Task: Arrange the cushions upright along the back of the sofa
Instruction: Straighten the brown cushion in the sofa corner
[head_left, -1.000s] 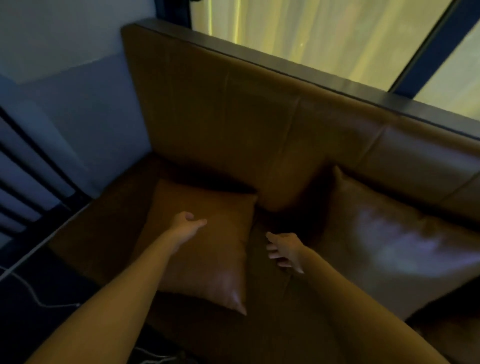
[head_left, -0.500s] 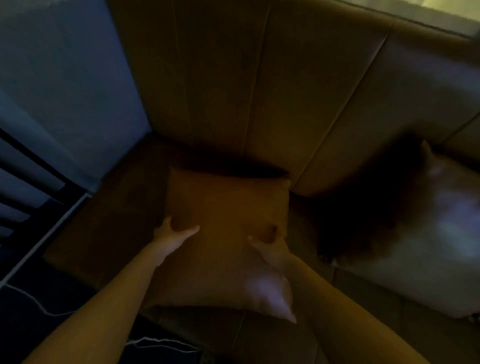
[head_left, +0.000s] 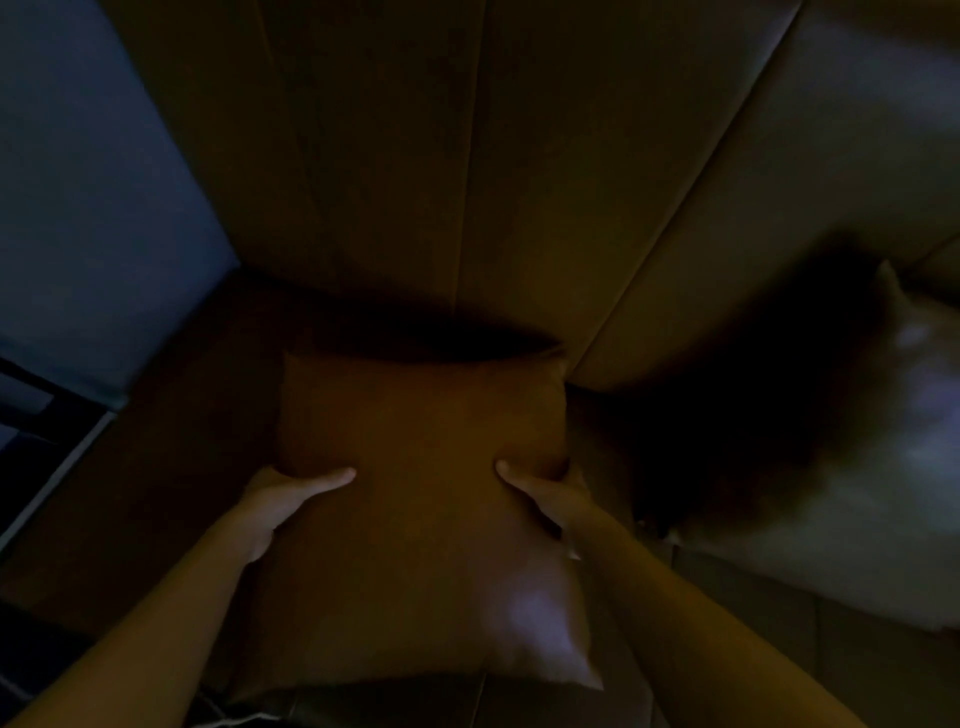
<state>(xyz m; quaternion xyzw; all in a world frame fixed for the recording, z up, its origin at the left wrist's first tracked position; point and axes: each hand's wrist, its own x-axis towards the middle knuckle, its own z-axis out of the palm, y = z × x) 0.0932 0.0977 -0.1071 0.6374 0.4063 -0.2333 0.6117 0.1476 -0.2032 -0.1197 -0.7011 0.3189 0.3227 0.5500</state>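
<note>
A brown leather cushion (head_left: 421, 499) lies on the sofa seat (head_left: 171, 467) in the dim light, its far edge close to the sofa back (head_left: 467, 182). My left hand (head_left: 283, 501) grips its left edge, thumb on top and fingers underneath. My right hand (head_left: 545, 493) grips its right edge the same way. A second, larger cushion (head_left: 857, 483) leans on the seat at the right, blurred and partly in shadow.
A blue-grey wall (head_left: 93, 208) closes off the sofa's left end. Dark slats (head_left: 31, 415) and a thin cable (head_left: 228, 719) show at the lower left, beyond the seat's front edge.
Both hands came down from above the cushion and closed on its two side edges. The view has moved closer and lower, and the window is out of sight.
</note>
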